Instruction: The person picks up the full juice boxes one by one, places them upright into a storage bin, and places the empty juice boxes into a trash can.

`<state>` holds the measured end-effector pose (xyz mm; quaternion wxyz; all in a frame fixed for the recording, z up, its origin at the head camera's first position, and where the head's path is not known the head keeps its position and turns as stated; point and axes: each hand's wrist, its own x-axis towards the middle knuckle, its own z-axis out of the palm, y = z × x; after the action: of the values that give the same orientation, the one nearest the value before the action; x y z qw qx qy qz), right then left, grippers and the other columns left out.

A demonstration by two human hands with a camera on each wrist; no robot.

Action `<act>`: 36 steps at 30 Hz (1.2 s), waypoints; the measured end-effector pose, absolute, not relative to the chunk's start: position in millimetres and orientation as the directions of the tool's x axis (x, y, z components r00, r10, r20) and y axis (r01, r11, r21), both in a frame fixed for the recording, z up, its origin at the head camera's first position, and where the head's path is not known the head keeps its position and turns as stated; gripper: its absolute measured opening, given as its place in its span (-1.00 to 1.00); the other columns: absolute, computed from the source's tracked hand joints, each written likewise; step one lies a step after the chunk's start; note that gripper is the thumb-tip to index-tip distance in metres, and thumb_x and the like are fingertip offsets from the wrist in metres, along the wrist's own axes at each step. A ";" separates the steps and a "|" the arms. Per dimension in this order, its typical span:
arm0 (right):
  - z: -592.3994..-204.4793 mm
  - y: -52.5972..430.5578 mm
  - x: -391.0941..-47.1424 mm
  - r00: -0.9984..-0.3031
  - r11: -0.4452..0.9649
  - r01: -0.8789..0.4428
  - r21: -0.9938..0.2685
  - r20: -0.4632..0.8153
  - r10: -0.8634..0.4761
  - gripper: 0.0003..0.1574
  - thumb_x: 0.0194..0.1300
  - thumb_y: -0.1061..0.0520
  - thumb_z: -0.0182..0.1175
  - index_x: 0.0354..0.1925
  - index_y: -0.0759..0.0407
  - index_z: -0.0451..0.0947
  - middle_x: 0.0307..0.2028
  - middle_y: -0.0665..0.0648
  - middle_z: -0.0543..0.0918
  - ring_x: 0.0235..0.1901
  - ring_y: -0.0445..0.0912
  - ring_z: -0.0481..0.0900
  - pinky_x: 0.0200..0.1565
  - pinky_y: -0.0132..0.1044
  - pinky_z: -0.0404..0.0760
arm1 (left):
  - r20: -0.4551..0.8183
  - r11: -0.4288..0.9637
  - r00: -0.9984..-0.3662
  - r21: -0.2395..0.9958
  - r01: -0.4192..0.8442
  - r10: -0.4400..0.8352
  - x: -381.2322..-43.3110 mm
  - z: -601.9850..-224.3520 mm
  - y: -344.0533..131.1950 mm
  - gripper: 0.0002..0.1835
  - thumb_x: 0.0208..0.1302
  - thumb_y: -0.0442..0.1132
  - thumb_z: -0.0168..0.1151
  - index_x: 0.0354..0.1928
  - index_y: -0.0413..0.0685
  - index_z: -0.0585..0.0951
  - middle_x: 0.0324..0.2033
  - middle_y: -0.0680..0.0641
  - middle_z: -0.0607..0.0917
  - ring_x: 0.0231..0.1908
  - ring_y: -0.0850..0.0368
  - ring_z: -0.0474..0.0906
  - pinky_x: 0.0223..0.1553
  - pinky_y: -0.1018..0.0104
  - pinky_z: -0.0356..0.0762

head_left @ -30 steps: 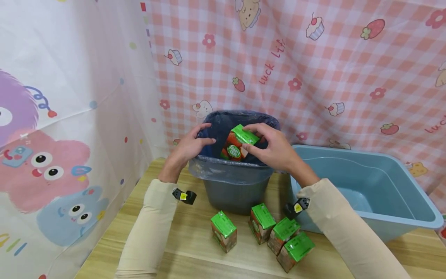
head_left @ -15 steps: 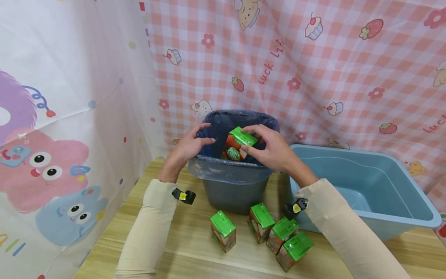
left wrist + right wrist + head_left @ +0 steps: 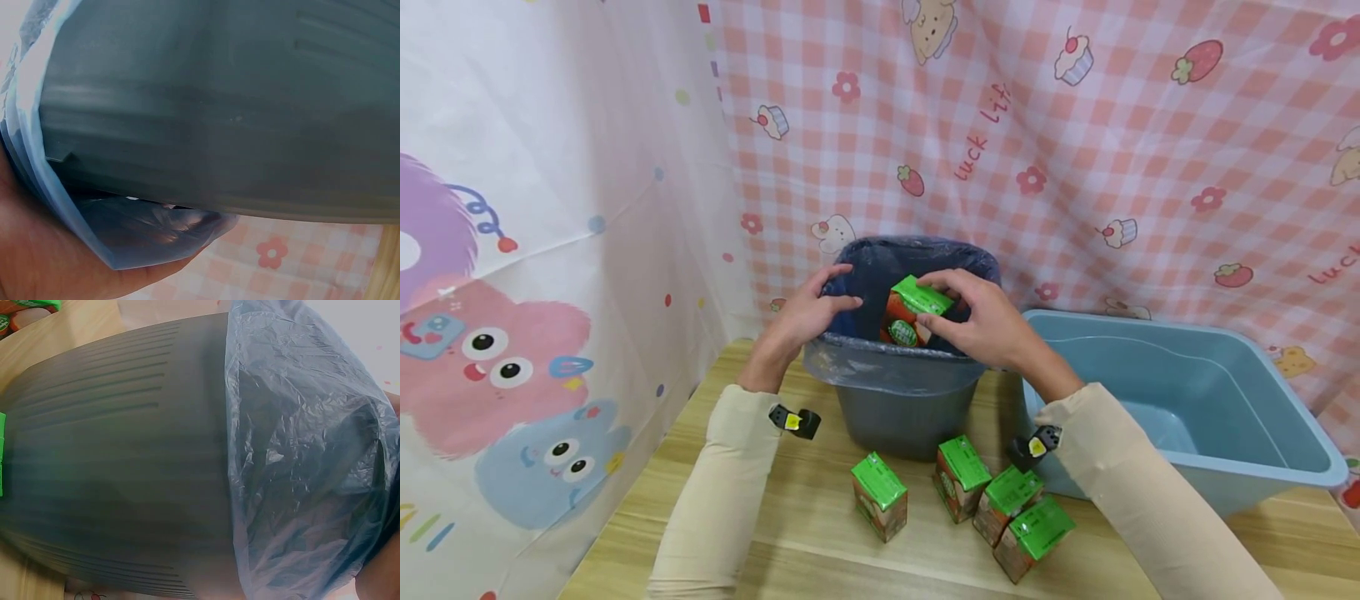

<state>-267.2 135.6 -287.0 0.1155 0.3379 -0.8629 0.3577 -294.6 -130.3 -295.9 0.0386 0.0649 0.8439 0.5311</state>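
Note:
A grey trash bin (image 3: 904, 421), lined with a bluish plastic bag (image 3: 891, 373), stands on the table. My left hand (image 3: 815, 310) holds its left rim, the thumb reaching over the inside; the left wrist view shows the palm against the bag's outer side. My right hand (image 3: 981, 315) pinches a small juice box (image 3: 904, 321) with a green top and red sides, tilted inside the bin's mouth. More such boxes stand before the bin: one juice box (image 3: 880, 496) alone, and a group with one juice box (image 3: 961, 477) nearest the bin.
A light blue plastic tub (image 3: 1157, 400) stands right of the bin, beneath my right forearm. The wooden table (image 3: 805, 542) carries everything. A pink checked curtain (image 3: 1075, 208) hangs close behind the bin, and a white printed curtain (image 3: 625, 250) borders the left side.
My right hand has lowered the juice box slightly into the bin, moving a little left. My left hand stays at the rim, and the boxes on the table have not moved.

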 end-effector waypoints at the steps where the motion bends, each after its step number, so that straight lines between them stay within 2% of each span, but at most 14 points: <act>1: -286.8 135.4 -267.3 -0.745 0.515 -0.666 -0.540 0.441 -0.501 -0.46 0.35 0.02 0.29 0.25 0.09 0.48 0.06 0.08 0.59 -0.04 -0.03 0.51 -0.04 0.04 0.55 | 0.002 0.428 -0.989 0.901 0.066 0.150 -294.7 -295.8 -130.3 -0.34 0.36 -0.06 0.21 0.47 0.18 0.28 0.52 -0.01 0.12 0.45 -0.09 0.13 0.41 -0.11 0.12; 10: -285.7 134.7 -267.2 -0.747 0.531 -0.664 -0.527 0.440 -0.498 -0.45 0.33 0.01 0.30 0.24 0.07 0.48 -0.02 0.09 0.60 -0.14 0.00 0.57 -0.08 -0.13 0.51 | 0.002 0.439 -0.988 0.896 0.069 0.152 -294.3 -294.5 -130.1 -0.35 0.37 -0.06 0.19 0.47 0.18 0.27 0.53 -0.03 0.11 0.44 -0.10 0.14 0.41 -0.16 0.10; 29: -282.3 141.4 -263.8 -0.730 0.504 -0.683 -0.528 0.469 -0.497 -0.48 0.35 0.03 0.28 0.23 0.07 0.50 0.00 0.07 0.61 -0.11 -0.01 0.57 -0.01 -0.10 0.50 | 0.000 0.443 -0.989 0.894 0.067 0.150 -294.4 -296.1 -129.5 -0.36 0.38 -0.05 0.17 0.47 0.21 0.27 0.52 -0.03 0.13 0.43 -0.11 0.16 0.41 -0.17 0.10; 36: -273.9 141.7 -255.6 -0.703 0.482 -0.711 -0.513 0.491 -0.514 -0.48 0.33 0.04 0.31 0.23 0.05 0.51 -0.01 0.07 0.62 -0.12 -0.03 0.57 0.00 -0.09 0.50 | 0.002 0.443 -0.989 0.894 0.068 0.148 -295.5 -298.2 -131.0 -0.36 0.39 -0.05 0.16 0.47 0.21 0.27 0.52 -0.03 0.13 0.43 -0.11 0.16 0.41 -0.18 0.09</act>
<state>-255.6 141.7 -273.9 0.1367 0.3603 -0.8498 0.3596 -295.5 -131.0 -298.2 0.0380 0.0637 0.8486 0.5238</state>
